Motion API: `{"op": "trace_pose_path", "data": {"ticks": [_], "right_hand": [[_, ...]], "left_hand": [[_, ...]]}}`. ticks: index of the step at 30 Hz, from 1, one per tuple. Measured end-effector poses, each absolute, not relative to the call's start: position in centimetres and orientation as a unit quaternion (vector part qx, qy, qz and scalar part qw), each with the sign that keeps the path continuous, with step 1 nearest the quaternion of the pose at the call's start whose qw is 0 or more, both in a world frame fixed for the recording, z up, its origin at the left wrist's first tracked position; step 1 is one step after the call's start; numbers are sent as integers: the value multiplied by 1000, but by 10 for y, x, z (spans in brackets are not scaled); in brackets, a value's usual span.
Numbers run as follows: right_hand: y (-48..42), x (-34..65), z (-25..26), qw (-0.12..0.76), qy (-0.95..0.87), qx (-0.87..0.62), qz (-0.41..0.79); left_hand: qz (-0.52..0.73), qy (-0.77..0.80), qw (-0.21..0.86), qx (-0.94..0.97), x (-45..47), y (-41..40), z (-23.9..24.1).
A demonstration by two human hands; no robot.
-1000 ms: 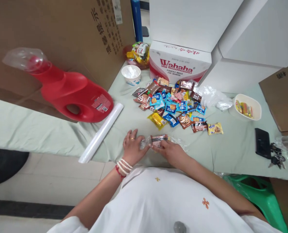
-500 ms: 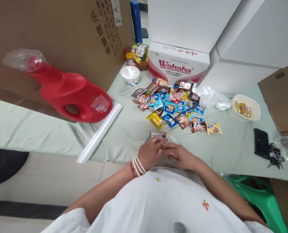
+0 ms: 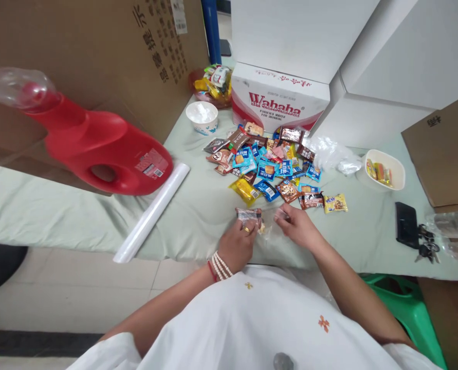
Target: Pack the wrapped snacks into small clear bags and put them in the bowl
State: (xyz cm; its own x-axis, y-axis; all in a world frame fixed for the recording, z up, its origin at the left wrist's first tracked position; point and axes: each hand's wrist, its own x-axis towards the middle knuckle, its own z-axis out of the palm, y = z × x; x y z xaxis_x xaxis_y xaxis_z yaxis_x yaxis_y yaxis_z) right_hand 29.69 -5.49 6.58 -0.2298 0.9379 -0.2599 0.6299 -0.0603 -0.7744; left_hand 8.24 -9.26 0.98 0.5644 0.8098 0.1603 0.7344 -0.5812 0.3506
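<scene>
A person's left hand [image 3: 236, 246] rests bent fingers on a brown packet [image 3: 247, 214] near the front edge of a cloth-covered table [image 3: 198, 216]; whether they grip it is unclear. The right hand [image 3: 298, 225] pinches clear film [image 3: 268, 224] just beside it. Beyond lie heaped snacks [image 3: 268, 168], then a Wahaha carton [image 3: 278, 97].

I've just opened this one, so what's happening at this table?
A person's left hand rests its fingers on a brown wrapped packet, while the right hand pinches clear plastic beside it. Just beyond lies a loose pile of wrapped snacks, in front of the Wahaha box. A white roll lies to the left, and a pale tub holding a few packets stands to the right.
</scene>
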Motion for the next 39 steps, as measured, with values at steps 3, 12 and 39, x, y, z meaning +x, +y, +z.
{"op": "trace_pose_path", "data": {"ticks": [3,12,39], "right_hand": [[-28,251,68,162,-687,-586,397],[-29,191,54,29,-803,-530,273],[-88,374,32,380,-534,-594,466]], "left_hand": [[134,439,129,879,84,-93,4],[312,453,267,791,21,-110,12],[186,452,652,580,111,-63,19]]}}
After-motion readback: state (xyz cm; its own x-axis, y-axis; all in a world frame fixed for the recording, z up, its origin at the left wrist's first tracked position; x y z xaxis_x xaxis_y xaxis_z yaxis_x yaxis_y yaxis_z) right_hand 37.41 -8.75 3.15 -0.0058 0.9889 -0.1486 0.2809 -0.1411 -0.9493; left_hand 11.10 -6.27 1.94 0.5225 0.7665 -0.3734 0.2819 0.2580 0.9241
